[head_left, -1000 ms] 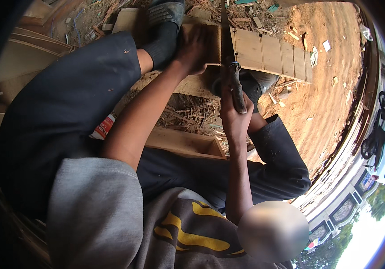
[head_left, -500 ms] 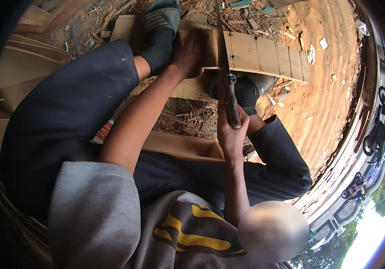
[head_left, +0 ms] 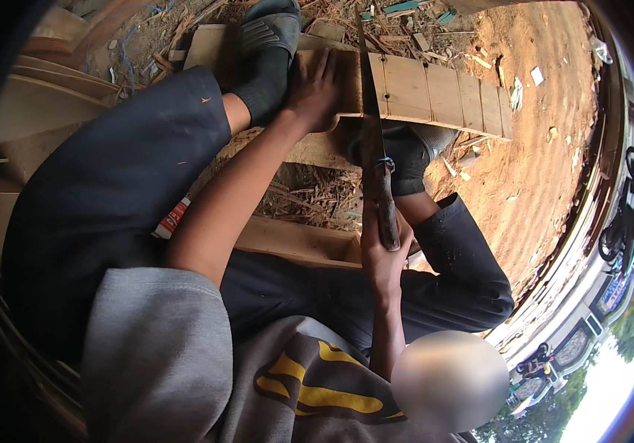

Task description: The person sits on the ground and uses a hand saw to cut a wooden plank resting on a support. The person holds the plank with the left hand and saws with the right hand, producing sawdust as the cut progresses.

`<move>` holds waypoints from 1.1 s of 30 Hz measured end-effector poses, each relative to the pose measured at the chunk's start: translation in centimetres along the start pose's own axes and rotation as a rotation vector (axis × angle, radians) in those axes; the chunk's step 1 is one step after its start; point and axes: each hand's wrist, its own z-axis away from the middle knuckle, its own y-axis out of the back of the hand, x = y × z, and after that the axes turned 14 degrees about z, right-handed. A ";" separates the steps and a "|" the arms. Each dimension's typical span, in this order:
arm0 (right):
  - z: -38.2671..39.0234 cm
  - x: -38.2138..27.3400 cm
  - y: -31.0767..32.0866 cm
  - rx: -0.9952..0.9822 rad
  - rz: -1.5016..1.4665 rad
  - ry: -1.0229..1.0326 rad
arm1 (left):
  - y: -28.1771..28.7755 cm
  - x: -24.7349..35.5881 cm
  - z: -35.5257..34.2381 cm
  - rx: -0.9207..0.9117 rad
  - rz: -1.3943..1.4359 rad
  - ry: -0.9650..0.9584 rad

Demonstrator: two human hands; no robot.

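Panels of thin wood (head_left: pixel 58 107) lie at the far left, then a red-and-white packet (head_left: pixel 172 219) near the left forearm (head_left: pixel 228 196). Left foot, in a dark sandal (head_left: pixel 269 40), comes next, just beside the left grip (head_left: pixel 315 97), open with fingers spread on a wooden board (head_left: pixel 409 85). Across that board runs the saw (head_left: pixel 373 136), its handle toward the person, with the right grip (head_left: pixel 383 247) closed around it. Right of the blade, dark lines cross the board, which ends near orange ground (head_left: pixel 535 155); a motorcycle (head_left: pixel 616 229) stands at the far right
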 end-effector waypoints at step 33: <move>-5.8 -1.9 -0.6 -0.009 0.008 0.058 | -3.3 -0.2 -1.1 0.169 0.167 -0.071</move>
